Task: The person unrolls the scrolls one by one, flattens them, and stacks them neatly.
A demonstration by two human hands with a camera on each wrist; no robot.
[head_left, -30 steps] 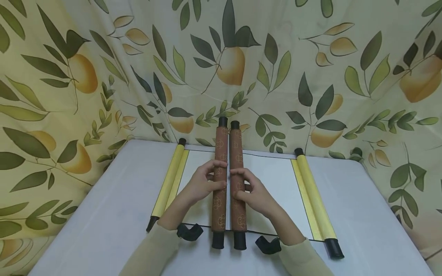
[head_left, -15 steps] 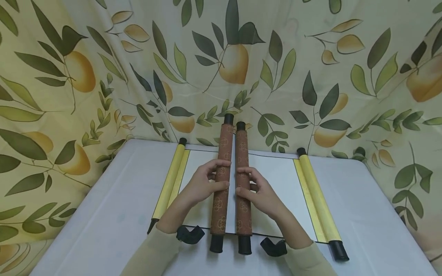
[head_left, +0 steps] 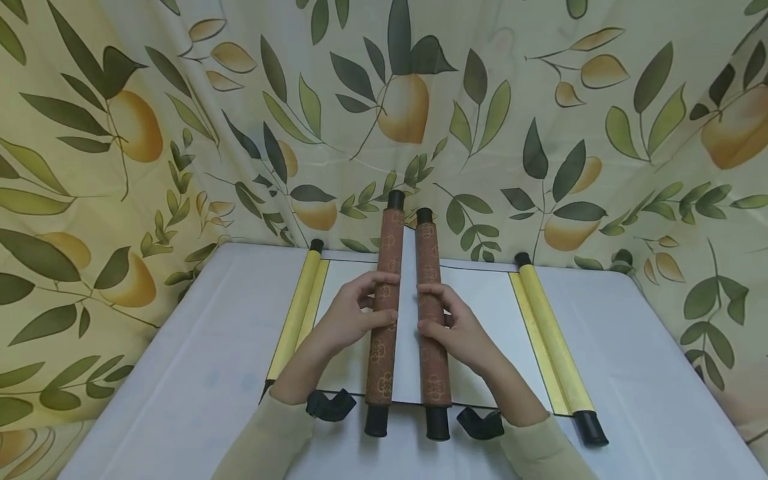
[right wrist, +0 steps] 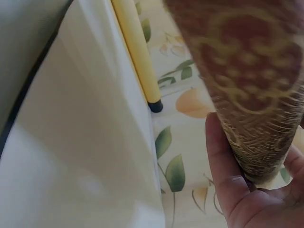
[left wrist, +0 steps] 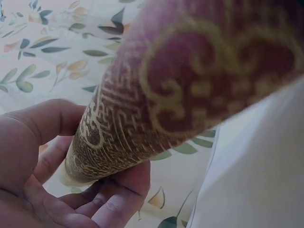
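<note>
Two brown patterned scroll rollers with black end knobs stand side by side in the head view. My left hand (head_left: 342, 317) grips the left roller (head_left: 385, 353), thumb and fingers on either side. Around the right roller (head_left: 435, 373) curl the fingers and thumb of my right hand (head_left: 462, 333). A narrow white strip (head_left: 408, 347) shows between the rollers. Each wrist view has the brown cloth close up, with gold designs on the left roller (left wrist: 123, 109) and the right roller (right wrist: 256, 95). Both rollers are held above a white sheet (head_left: 480, 320).
The white sheet runs between a left yellow roller (head_left: 297, 313) and a right yellow roller (head_left: 555, 340), both black-ended, on a white-covered table (head_left: 648, 373). A black strap shows at my left wrist (head_left: 331, 405) and another at my right wrist (head_left: 480, 423). A fruit-patterned curtain (head_left: 240, 133) hangs behind.
The gap between the two brown rollers has widened, baring more of the white strip. My right hand has moved right with its roller; the left roller's top has tilted slightly right.
</note>
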